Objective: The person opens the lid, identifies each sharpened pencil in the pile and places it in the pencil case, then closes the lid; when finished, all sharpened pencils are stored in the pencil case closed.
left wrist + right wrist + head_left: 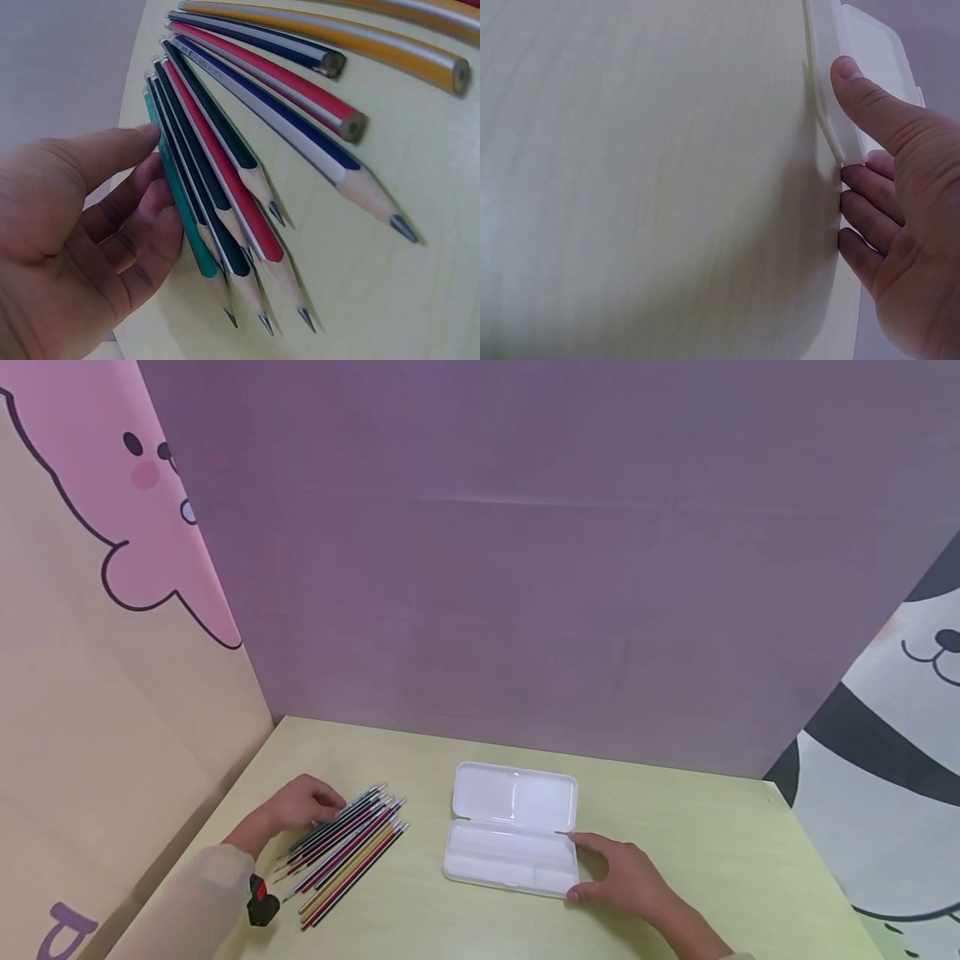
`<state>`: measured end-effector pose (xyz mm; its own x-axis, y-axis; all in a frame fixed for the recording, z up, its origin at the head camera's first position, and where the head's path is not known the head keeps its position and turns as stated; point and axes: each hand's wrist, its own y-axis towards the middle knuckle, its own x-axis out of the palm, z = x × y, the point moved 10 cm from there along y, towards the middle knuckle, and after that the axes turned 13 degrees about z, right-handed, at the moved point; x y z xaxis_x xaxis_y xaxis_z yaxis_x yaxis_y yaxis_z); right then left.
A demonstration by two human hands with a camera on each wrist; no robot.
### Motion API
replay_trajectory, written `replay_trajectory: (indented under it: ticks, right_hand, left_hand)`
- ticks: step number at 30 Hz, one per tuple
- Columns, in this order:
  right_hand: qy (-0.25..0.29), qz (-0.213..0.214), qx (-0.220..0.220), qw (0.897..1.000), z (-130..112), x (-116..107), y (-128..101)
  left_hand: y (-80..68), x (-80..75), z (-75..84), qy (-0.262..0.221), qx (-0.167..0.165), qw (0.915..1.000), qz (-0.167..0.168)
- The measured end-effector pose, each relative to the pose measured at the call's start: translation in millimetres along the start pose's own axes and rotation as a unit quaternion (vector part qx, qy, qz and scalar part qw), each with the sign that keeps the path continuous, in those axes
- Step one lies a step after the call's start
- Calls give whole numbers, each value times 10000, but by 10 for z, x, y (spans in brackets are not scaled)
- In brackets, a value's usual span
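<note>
Your left hand [300, 806] rests at the near-left edge of a fan of pencils [348, 852] on the pale yellow-green counter [712, 852]. Your right hand [626, 877] steadies the open white pencil case [512, 837], which lies just right of the pencils but does not touch them.

To do this step well, take one pencil rather than raking the whole fan. The outermost green pencil [180, 199] is the one under your fingertips, so roll it a little clear of its neighbours before you lift it; the rest lie packed side by side and would likely drag along. Watch the sharpened tips, which in the left wrist view point toward the wrist. Pinch the barrel well behind the tip.

Keep the case flat. Its lid [516, 793] lies folded back toward the wall, and the tray [510, 858] sits nearer you, so a light press on its right end should be enough to stop it sliding.

As for the left fingers [124, 217], they are loosely bent and only touch the side of the green pencil; nothing is gripped yet. On the right, the thumb [870, 105] lies along the top of the case edge, and the fingers [866, 217] are curled in against its rim, pinching the right end lightly.
</note>
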<state>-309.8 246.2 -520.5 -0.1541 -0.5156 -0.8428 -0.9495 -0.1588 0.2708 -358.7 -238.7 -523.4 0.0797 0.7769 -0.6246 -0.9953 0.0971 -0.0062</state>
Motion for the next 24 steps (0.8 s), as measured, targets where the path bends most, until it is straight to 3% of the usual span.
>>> replay_trajectory:
  ticks: [14,18,24]
  right_hand:
    - [120,35,92,9999,53,26,-18]
    - [153,12,64,9999,41,30,-21]
    - [216,25,133,9997,39,19,-32]
  left_hand:
    - [37,-4,-30,193,188,9995,191]
    - [48,-14,7,625,410,9965,376]
    - [60,-24,106,1405,786,9849,636]
